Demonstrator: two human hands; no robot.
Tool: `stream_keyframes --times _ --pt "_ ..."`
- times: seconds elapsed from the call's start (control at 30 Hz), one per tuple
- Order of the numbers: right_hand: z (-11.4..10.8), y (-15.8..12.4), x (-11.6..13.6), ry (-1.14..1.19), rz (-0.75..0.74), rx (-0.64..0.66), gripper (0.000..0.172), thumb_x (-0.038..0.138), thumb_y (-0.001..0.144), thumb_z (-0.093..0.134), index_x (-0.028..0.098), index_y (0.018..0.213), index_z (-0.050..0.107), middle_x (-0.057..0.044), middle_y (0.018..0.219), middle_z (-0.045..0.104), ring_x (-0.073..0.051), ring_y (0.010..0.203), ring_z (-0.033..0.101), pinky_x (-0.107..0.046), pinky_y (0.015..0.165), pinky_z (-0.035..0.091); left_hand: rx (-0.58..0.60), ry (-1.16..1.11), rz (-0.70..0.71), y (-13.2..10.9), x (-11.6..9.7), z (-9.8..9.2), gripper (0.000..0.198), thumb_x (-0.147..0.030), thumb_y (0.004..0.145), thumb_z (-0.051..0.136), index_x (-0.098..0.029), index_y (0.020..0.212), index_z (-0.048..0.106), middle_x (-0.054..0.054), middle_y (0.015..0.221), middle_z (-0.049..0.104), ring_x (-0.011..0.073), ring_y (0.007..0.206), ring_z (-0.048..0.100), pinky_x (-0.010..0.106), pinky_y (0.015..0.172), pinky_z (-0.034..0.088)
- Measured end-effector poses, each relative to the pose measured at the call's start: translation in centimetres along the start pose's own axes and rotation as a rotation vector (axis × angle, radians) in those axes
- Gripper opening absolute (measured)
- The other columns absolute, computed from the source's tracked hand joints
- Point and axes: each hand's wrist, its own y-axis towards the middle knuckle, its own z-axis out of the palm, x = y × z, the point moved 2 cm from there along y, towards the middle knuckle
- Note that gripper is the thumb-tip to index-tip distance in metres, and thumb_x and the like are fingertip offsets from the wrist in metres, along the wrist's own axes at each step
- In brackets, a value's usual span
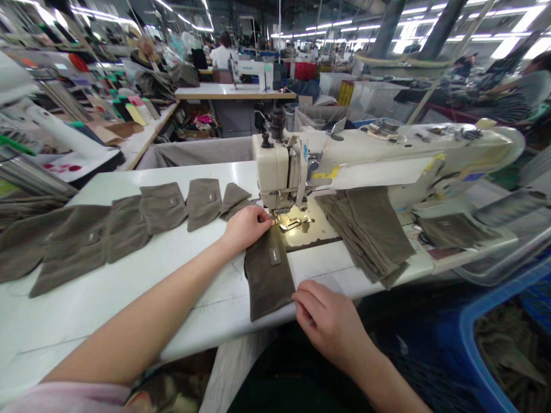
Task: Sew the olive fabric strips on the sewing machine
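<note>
A dark olive fabric piece (269, 287) with a small label patch lies on the table, its far end at the needle area of the sewing machine (279, 166). My left hand (249, 226) pinches the piece's far end, close beside the presser foot (278, 218). At the near right corner, my right hand (321, 315) grips the same fabric between thumb and fingers. The shiny needle plate (297, 221) shows just to the right of the cloth. The fingertips of my left hand are partly hidden by the hand itself.
Several similar fabric pieces (163, 206) form a row along the table's left side. A stack of olive pieces (374, 229) rests under the machine arm. At the lower right stands a blue basket (467, 327) with cloth in it. Another sewing machine (253, 71) is farther back.
</note>
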Motion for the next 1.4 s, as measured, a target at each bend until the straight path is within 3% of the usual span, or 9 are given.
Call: stream_keyframes --times 0.47,0.63,0.8,0.93,1.0,1.1,1.17,1.27,1.4 --pt "0.0 0.9 0.0 -0.056 0.017 0.049 0.016 0.008 0.089 0.05 0.02 0.092 0.061 -0.002 0.094 0.062 -0.016 0.08 0.056 -0.028 0.061 0.034 0.032 0.073 -0.048 0.8 -0.2 -0.4 0.023 -0.041 0.079 0.061 -0.021 0.076 0.07 0.003 0.074 0.07 0.0195 0.067 0.061 0.029 0.058 0.034" --pt "0.0 0.8 0.1 -0.053 0.022 0.052 0.016 0.008 0.089 0.051 0.019 0.094 0.062 -0.003 0.096 0.062 -0.016 0.081 0.056 -0.028 0.062 0.035 0.016 0.027 -0.012 0.8 0.1 -0.2 0.025 -0.043 0.079 0.065 -0.019 0.071 0.066 0.003 0.073 0.067 0.0189 0.066 0.059 0.029 0.061 0.039" --pt "-0.1 0.9 0.1 -0.056 0.044 0.074 0.016 0.009 0.089 0.052 0.019 0.096 0.063 -0.003 0.099 0.062 -0.016 0.083 0.057 -0.028 0.063 0.036 -0.203 -0.1 0.095 0.5 2.7 -1.1 0.03 -0.04 0.084 0.06 -0.013 0.094 0.068 0.011 0.097 0.068 0.0218 0.086 0.062 0.033 0.081 0.05" --pt "-0.2 0.8 0.2 -0.059 0.038 0.083 0.018 0.009 0.086 0.054 0.019 0.097 0.063 -0.004 0.102 0.063 -0.017 0.086 0.058 -0.028 0.063 0.038 -0.118 -0.042 0.022 -0.4 6.0 -2.9 0.027 -0.029 0.084 0.054 -0.012 0.096 0.071 0.011 0.096 0.069 0.0237 0.084 0.063 0.038 0.085 0.053" --pt "-0.2 0.6 0.3 -0.068 0.033 0.087 0.02 0.008 0.084 0.054 0.019 0.098 0.063 -0.004 0.103 0.063 -0.018 0.086 0.058 -0.029 0.063 0.038 -0.135 0.022 0.063 -1.6 6.4 -3.9 0.025 -0.028 0.084 0.054 -0.013 0.094 0.072 0.011 0.094 0.069 0.0252 0.085 0.064 0.039 0.085 0.054" --pt "-0.2 0.4 0.3 -0.076 0.026 0.095 0.023 0.008 0.082 0.055 0.019 0.1 0.064 -0.005 0.105 0.063 -0.019 0.088 0.058 -0.029 0.063 0.039 -0.242 0.128 0.268 -4.8 4.3 -4.3 0.027 -0.029 0.09 0.051 -0.013 0.098 0.071 0.013 0.104 0.068 0.0265 0.091 0.064 0.041 0.084 0.054" --pt "-0.2 0.4 0.3 -0.071 0.025 0.103 0.026 0.007 0.081 0.055 0.019 0.102 0.064 -0.005 0.106 0.063 -0.02 0.09 0.058 -0.029 0.064 0.041 -0.209 0.162 0.478 -7.8 1.7 -3.4 0.027 -0.027 0.095 0.047 -0.015 0.095 0.072 0.011 0.101 0.069 0.0246 0.091 0.064 0.04 0.082 0.055" --pt "-0.4 0.3 0.3 -0.071 0.033 0.132 0.03 0.006 0.08 0.055 0.018 0.106 0.064 -0.006 0.107 0.064 -0.02 0.092 0.058 -0.029 0.066 0.042 -0.049 0.11 0.75 -12.5 -1.6 -1.1 0.024 -0.023 0.097 0.048 -0.018 0.098 0.071 0.008 0.097 0.071 0.0202 0.088 0.065 0.033 0.076 0.057" --pt "-0.5 0.4 0.2 -0.087 0.046 0.156 0.032 0.005 0.079 0.056 0.019 0.107 0.064 -0.006 0.107 0.064 -0.02 0.091 0.058 -0.029 0.066 0.042 -0.084 0.299 0.882 -16.1 -2.6 1.2 0.032 -0.015 0.093 0.05 -0.011 0.121 0.065 0.013 0.117 0.07 0.0285 0.11 0.064 0.041 0.084 0.06"
